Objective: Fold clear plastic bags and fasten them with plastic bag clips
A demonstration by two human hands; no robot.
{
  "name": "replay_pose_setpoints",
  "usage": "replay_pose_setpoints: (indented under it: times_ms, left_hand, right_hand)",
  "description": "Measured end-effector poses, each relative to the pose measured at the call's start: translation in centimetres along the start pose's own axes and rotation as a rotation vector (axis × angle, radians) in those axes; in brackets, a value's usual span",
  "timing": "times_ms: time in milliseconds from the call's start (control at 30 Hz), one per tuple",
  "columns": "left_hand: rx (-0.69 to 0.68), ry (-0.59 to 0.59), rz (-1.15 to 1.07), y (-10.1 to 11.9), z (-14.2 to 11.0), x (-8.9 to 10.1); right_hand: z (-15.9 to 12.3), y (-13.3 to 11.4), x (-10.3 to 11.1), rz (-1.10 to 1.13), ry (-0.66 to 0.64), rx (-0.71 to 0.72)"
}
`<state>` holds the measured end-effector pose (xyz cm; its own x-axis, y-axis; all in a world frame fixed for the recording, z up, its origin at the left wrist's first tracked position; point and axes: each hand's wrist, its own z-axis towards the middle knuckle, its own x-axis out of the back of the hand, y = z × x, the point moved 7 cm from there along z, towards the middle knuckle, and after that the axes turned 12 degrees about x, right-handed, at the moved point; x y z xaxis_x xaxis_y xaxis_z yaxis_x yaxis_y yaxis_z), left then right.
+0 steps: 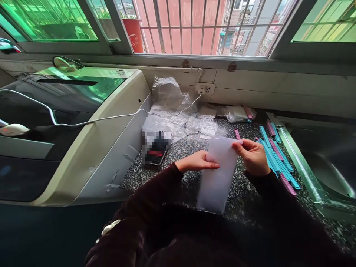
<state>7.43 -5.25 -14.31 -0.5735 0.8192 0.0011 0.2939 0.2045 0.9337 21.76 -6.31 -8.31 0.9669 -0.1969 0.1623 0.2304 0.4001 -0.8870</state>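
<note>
- Left of centre, a loose heap of clear plastic bags [166, 121] lies toward the wall, well apart from the hands.
- Now the left hand [197, 161], coming in at the middle of the frame: thumb flat across the front of the frosted plastic sleeve, near its left edge, the other fingers mostly hidden behind, so a clamp between thumb and fingers.
- And here's the frosted plastic sleeve [216, 181] itself, just right of centre, held over the speckled counter [180, 148], long side running up the frame. It looks feather-light, thin and bendy, probably a bit slick; I'd expect creases rather than breakage. Best hold: edges and top corners, lightly pinched, with a thumb spread flat to stop it buckling.
- Over to the right hand [253, 156]: thumb and forefinger together, pinching that sleeve's upper right corner, remaining fingers curled.
- Far right, blue and pink plastic strips [274, 157] lie scattered beside the metal sink [314, 185].
</note>
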Motion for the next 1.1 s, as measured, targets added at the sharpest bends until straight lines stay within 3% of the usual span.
replay_pose_setpoints:
  times_ms: [233,333,500,600,800,900,1000,1100]
  left_hand:
    - [0.008,-0.018,-0.061,-1.0,0.2,0.0]
    - [-0.033,0.073,-0.144,-0.9,-0.1,1.0]
    - [-0.108,0.253,-0.286,-0.5,-0.8,3.5]
    - [-0.124,0.307,-0.317,-0.4,-1.0,4.2]
    - [-0.151,0.525,-0.530,-1.0,-1.4,5.7]
    - [-0.095,0.475,-0.586,-1.4,-1.0,5.5]
    - [-0.049,0.413,-0.587,-1.6,-0.6,4.9]
    - [-0.038,0.411,-0.580,-1.4,-0.6,4.5]
  right_hand:
    - [0.1,0.8,0.0,-0.060,0.036,0.023]
    - [-0.2,1.2,-1.2,-0.056,-0.104,-0.007]
    - [-3.4,3.3,-5.1,0.095,-0.520,-0.234]
    - [-5.3,4.5,-6.1,0.116,-0.566,-0.313]
    - [-5.7,4.2,-7.0,0.063,-0.631,-0.273]
    - [-3.6,3.8,-3.4,-0.189,-0.536,-0.176]
    - [-1.5,3.3,4.3,-0.629,-0.211,-0.078]
    - [-1.5,4.0,11.8,-1.124,-0.019,-0.250]
